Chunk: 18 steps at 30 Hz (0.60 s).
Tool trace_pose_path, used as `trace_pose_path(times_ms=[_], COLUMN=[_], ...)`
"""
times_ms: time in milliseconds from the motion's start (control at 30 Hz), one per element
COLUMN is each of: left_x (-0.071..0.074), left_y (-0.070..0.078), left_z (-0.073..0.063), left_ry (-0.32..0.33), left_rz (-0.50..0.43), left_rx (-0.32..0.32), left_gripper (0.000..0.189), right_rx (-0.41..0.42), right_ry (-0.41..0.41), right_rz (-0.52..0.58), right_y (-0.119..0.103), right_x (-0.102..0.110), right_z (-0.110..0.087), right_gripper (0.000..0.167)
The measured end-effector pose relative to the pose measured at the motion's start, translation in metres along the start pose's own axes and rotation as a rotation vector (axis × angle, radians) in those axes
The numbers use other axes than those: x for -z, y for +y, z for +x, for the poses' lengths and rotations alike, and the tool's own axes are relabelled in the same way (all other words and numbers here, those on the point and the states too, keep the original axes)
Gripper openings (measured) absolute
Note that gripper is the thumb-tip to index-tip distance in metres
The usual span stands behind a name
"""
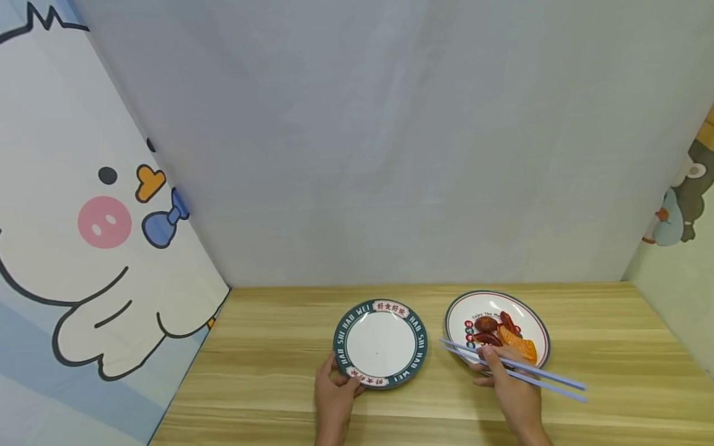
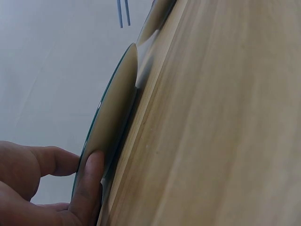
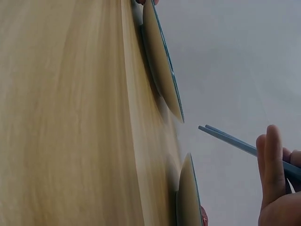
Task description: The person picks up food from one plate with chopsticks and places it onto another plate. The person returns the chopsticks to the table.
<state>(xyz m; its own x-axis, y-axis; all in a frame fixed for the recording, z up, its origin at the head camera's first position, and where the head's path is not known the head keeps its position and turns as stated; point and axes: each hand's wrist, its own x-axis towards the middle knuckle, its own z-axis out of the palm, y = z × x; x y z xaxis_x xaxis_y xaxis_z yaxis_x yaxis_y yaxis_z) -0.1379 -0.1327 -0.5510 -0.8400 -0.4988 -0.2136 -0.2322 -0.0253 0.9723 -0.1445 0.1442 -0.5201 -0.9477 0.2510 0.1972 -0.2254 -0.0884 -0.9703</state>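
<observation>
My left hand point(image 1: 334, 396) grips the near-left rim of a white plate point(image 1: 381, 344) with a dark green lettered border. In the left wrist view, its fingers point(image 2: 89, 188) reach under the plate's edge. My right hand point(image 1: 515, 399) holds a pair of light blue chopsticks point(image 1: 558, 378) above the near side of a second white plate point(image 1: 464, 311). Their tips point left, a little apart, past that plate's left edge, with nothing between them. On the second plate lie a striped orange slice point(image 1: 523, 348), a round brown piece point(image 1: 486, 324) and dark red pieces point(image 1: 507, 322), partly hidden by hand and chopsticks.
Both plates stand on a wood-grain table point(image 1: 251, 365), with a narrow gap between them. A plain pale grey backdrop point(image 1: 390, 155) rises behind the table. Cartoon-printed cloth point(image 1: 100, 279) hangs at the left, and another printed panel point(image 1: 677, 297) stands at the right.
</observation>
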Motion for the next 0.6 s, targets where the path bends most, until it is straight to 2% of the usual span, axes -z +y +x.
trace_pose_path(times_ms=[233,400,600], left_x=[-0.0003,-0.0002,-0.0005], left_y=[0.0001,-0.0005,-0.0008], left_z=[-0.0003,-0.0001,0.0003], left_ry=[0.007,0.009,0.011], left_rz=[0.013,0.019,0.026], left_rx=[0.017,0.019,0.019], left_gripper=[0.085,0.085,0.085], right_rx=[0.088,0.099,0.122], right_ry=[-0.031,-0.034,-0.051], right_rz=[-0.083,-0.104,-0.188], right_y=[0.0028,0.0034,0.0018], right_x=[-0.0037,-0.005,-0.0058], right_z=[-0.0023,-0.0029,-0.0049], right_gripper=[0.019,0.018,0.015])
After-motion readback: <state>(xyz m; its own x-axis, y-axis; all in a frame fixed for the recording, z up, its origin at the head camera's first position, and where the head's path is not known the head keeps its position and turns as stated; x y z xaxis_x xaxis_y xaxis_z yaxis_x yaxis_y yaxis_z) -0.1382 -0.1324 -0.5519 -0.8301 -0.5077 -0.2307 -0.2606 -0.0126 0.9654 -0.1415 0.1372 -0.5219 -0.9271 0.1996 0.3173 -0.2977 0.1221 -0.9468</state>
